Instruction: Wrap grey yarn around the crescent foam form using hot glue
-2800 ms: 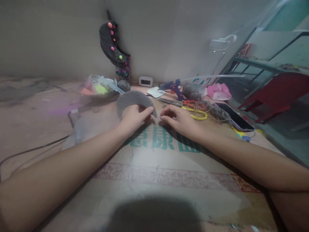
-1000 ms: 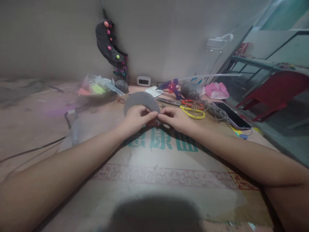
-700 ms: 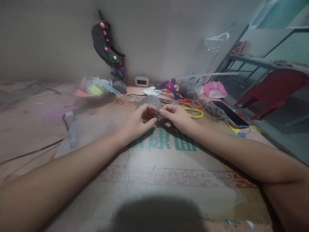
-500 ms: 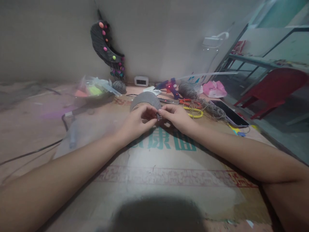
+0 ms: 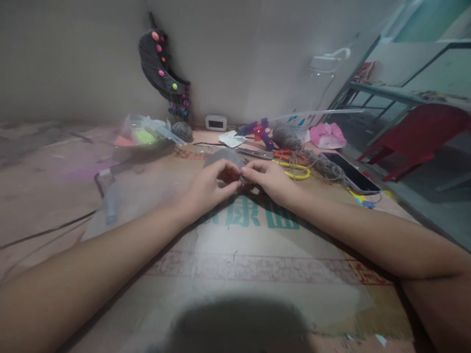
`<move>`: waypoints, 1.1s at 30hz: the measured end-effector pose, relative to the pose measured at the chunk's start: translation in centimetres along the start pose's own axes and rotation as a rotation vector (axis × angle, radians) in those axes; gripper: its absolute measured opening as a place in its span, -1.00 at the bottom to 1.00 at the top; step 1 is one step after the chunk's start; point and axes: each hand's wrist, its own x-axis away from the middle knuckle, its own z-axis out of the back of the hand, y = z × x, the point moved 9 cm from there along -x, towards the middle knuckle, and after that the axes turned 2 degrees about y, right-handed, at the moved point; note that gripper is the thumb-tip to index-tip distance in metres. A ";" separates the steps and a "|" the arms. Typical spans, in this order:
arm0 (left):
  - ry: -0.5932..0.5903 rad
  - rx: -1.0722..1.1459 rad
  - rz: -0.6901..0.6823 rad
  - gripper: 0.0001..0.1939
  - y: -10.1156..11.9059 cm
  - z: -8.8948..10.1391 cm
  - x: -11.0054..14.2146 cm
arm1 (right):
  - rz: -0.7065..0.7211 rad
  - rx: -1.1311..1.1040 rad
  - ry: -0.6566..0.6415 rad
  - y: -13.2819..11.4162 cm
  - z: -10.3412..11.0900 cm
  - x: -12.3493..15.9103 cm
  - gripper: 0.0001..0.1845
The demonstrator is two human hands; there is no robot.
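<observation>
A grey yarn-wrapped crescent (image 5: 225,156) is held just above the cardboard sheet (image 5: 235,245), its body partly hidden behind my fingers. My left hand (image 5: 211,184) grips it near its tip, thumb below and fingers curled over the top. My right hand (image 5: 270,179) pinches at the same tip from the right, thumb against forefinger. The fingertips of both hands almost meet there. Whether a strand of yarn lies in the right-hand pinch is too small to tell. Right of my hands lie scissors with yellow handles (image 5: 297,171) and orange-handled scissors (image 5: 292,157).
Against the wall hangs a finished dark crescent (image 5: 154,61) with coloured balls. Behind the hands are a lit glue gun (image 5: 259,132), a white clock (image 5: 216,123), a grey yarn ball (image 5: 183,131) and a bowl of bagged pieces (image 5: 145,139). A phone (image 5: 351,173) lies right.
The right hand has come left from beside the crescent's tip onto it. The crescent has turned and shifted right, more of it now behind the left hand. The left fingers have lifted into an arch.
</observation>
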 end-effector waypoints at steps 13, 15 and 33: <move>0.002 -0.065 -0.030 -0.87 0.1 0.2 0.1 | -0.019 0.019 -0.001 0.1 0.1 0.0 -0.64; -0.017 -0.024 -0.031 -0.87 0.0 0.0 0.1 | -0.026 -0.002 0.014 0.3 0.3 0.0 -0.64; 0.049 0.225 0.289 -0.65 -3.8 1.2 -0.8 | 0.105 0.189 -0.120 -1.3 -1.4 0.4 -0.57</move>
